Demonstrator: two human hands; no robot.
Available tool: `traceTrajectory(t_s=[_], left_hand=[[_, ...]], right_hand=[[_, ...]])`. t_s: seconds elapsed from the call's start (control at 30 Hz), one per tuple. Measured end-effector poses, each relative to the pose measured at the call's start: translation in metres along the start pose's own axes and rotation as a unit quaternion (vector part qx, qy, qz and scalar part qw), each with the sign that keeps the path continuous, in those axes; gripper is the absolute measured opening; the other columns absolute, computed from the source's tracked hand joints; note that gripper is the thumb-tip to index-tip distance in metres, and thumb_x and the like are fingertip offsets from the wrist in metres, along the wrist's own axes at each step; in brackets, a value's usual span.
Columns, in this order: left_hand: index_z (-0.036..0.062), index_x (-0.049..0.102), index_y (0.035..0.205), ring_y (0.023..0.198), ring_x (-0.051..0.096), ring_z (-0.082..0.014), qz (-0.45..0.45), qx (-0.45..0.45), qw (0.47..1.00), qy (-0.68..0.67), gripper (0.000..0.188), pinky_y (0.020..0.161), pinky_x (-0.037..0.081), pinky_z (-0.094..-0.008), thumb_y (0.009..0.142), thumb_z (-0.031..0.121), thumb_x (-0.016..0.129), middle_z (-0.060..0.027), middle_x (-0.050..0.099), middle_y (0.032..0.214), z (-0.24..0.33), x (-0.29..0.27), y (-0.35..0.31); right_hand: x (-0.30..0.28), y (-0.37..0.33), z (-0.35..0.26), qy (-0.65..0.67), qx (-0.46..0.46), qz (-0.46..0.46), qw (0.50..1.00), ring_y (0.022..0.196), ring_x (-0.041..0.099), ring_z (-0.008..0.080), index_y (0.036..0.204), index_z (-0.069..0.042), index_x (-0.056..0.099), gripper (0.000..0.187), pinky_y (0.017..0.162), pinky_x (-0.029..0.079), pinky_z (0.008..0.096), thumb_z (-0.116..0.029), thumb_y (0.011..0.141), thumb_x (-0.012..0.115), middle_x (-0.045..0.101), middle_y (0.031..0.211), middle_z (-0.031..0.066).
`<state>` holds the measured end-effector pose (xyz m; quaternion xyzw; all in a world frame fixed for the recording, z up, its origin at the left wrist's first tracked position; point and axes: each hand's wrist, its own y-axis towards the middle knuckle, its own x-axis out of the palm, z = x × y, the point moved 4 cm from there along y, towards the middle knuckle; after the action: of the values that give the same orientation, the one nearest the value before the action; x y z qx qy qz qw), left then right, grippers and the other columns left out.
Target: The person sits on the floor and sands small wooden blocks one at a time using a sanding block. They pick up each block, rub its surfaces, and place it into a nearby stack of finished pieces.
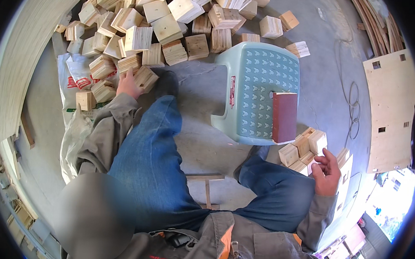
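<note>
My left hand [129, 84] is closed at the edge of the big heap, its fingers on a square plywood block [146, 79]. That block sits tilted beside my left shoe, touching other blocks. Over on the right, my right hand [326, 173] is held above my knee with fingers apart and nothing in them. Just past its fingertips stands a small cluster of wooden blocks [302, 145] on the floor. Between my feet is a pale blue-green plastic stool [261, 85]. On the stool's right front corner lies a reddish-brown rectangular block [284, 117].
A large heap of wooden blocks [168, 29] spreads across the far left floor. A white plastic sack [72, 117] lies under its near edge. Stacked sheets [33, 50] rise at far left. A cable [354, 109] and a notched plywood panel [389, 106] are at right.
</note>
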<state>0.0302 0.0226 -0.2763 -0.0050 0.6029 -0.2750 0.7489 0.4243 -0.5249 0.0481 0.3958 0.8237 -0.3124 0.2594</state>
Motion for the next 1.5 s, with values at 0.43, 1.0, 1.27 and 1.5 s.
traceTrajectory(t_s=[0.43,1.0,1.27,1.5], left_hand=[[-0.001,0.058,0.129,0.121,0.066,-0.045,-0.021,-0.062,0.997,0.041,0.079,0.102,0.057,-0.0493,0.067,0.036,0.09,-0.0271,0.058,0.137,0.011,0.012,-0.015],[-0.0045,0.076,0.112,0.095,0.074,-0.0308,0.059,0.015,0.984,-0.17,0.068,0.089,0.058,-0.04,0.066,0.044,0.089,-0.0191,0.078,0.104,0.032,-0.138,-0.047],[-0.0046,0.079,0.099,0.07,0.065,-0.0101,0.0,0.137,0.917,-0.374,0.04,0.063,0.051,-0.0272,0.079,0.027,0.091,-0.0025,0.073,0.079,0.178,-0.261,-0.109],[-0.008,0.076,0.101,0.075,0.07,-0.0197,-0.019,0.199,0.945,-0.258,0.059,0.07,0.057,-0.0342,0.071,0.039,0.096,-0.011,0.075,0.084,0.282,-0.209,-0.17]], right_hand=[[-0.006,-0.006,0.01,0.009,0.015,-0.002,1.0,0.088,0.063,0.0133,0.147,0.001,0.06,0.06,0.082,0.056,0.0293,-0.01,0.092,0.079,0.07,0.112,0.0115],[-0.021,-0.014,0.035,0.057,-0.099,0.024,0.993,0.084,0.07,0.0147,0.144,0.002,0.061,0.058,0.079,0.059,0.0303,-0.013,0.091,0.081,0.077,0.103,0.0147],[-0.025,-0.015,0.028,0.045,-0.107,0.019,0.993,0.086,0.073,0.0162,0.142,0.003,0.062,0.057,0.079,0.059,0.0318,-0.017,0.092,0.081,0.077,0.105,0.0149],[-0.023,-0.012,0.022,0.005,-0.114,0.016,0.993,0.1,0.076,0.0316,0.143,-0.002,0.063,0.061,0.089,0.059,0.0423,-0.027,0.091,0.083,0.077,0.113,0.0183]])
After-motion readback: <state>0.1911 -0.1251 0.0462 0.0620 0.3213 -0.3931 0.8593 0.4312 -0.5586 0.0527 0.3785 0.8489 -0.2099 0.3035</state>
